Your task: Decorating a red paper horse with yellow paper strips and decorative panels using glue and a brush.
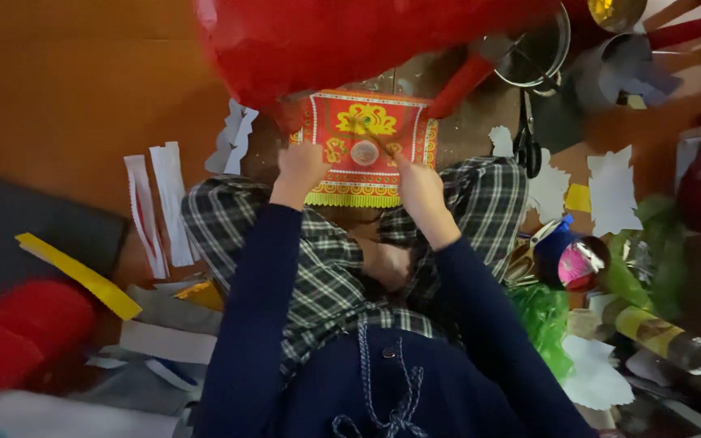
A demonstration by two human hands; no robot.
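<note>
I sit cross-legged in plaid trousers (326, 259) on an orange-brown floor. A red paper sheet (364, 146) with gold ornaments, a round centre and a yellow-green fringe lies in front of my knees. My left hand (300, 165) presses on its left edge. My right hand (417, 188) grips a thin stick-like tool (375, 139) whose tip reaches the middle of the sheet. A big red paper shape (350, 36) hangs blurred above the sheet and hides its top.
White paper strips (160, 203) and scraps (610, 191) lie left and right. Black scissors (524, 134), a metal bowl (539, 53), a glue bottle (663, 332), green foil (541, 316), a foil roll (569, 258), a yellow strip (79, 274) and a red roll (18, 332) surround me.
</note>
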